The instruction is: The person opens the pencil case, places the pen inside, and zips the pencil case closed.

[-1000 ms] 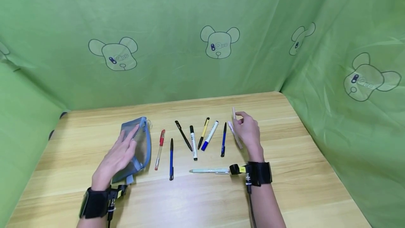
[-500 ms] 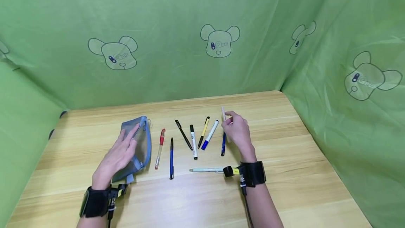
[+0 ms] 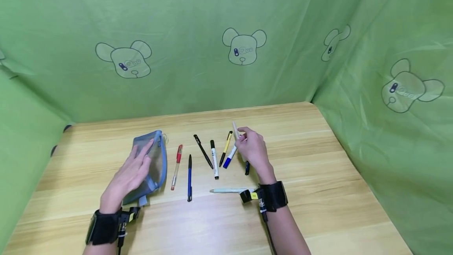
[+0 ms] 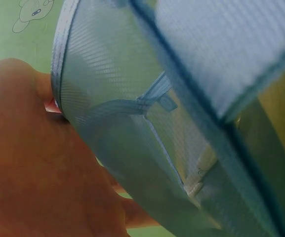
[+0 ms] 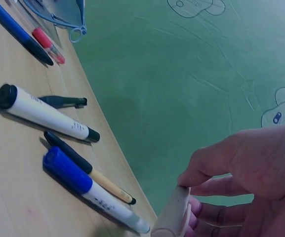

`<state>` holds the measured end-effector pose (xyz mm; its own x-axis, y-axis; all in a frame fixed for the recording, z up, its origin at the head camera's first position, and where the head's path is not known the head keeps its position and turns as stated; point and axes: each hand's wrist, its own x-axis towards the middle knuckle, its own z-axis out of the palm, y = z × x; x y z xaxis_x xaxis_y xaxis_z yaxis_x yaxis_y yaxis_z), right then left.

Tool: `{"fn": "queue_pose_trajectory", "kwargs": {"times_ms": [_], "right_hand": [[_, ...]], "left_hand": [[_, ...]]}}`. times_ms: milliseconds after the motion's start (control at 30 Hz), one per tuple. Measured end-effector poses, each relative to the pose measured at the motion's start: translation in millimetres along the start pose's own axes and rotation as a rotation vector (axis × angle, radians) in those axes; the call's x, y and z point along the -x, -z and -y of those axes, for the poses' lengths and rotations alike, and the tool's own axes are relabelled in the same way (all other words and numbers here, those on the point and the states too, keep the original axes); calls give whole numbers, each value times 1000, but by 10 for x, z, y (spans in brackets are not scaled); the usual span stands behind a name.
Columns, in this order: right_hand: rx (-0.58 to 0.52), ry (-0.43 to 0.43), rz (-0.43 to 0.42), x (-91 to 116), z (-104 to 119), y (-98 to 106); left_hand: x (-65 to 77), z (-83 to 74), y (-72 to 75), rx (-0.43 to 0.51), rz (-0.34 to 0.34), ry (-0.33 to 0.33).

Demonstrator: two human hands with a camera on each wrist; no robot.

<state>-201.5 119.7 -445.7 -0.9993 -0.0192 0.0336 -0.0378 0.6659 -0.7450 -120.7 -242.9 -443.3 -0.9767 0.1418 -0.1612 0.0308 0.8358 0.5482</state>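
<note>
In the head view my left hand holds the blue mesh pencil case, index finger stretched along it toward the zip. The case stands with its mouth turned to the right. The left wrist view shows the mesh pouch from close by, with a whitish thing showing low inside. My right hand pinches a pale pen between thumb and fingers. Near that hand lie a white marker with a blue cap and a yellow and black pen. A blue pen is mostly hidden beneath it.
Left of the markers lie a black pen, a black-capped white marker, a blue pen and a red pen. A light blue pen lies crosswise in front. Green cloth walls the table.
My right hand has moved left with the pale pen, from the right of the blue pen to over the blue-capped marker. My left hand stays on the pencil case.
</note>
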Motion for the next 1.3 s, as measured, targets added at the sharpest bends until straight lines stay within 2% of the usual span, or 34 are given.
{"fn": "queue_pose_trajectory", "kwargs": {"times_ms": [133, 467, 733, 1200, 1300], "right_hand": [[-18, 7, -1, 23, 58, -60], [19, 106, -34, 63, 197, -258], [45, 153, -14, 107, 305, -364], [70, 159, 21, 149, 409, -546], [76, 187, 33, 154, 453, -598]], "left_hand": [[-1, -1, 1, -2, 6, 11], [5, 2, 11, 0, 6, 7], [10, 12, 12, 1, 12, 7], [7, 15, 10, 1, 30, 3], [5, 21, 16, -2, 28, -3]]}}
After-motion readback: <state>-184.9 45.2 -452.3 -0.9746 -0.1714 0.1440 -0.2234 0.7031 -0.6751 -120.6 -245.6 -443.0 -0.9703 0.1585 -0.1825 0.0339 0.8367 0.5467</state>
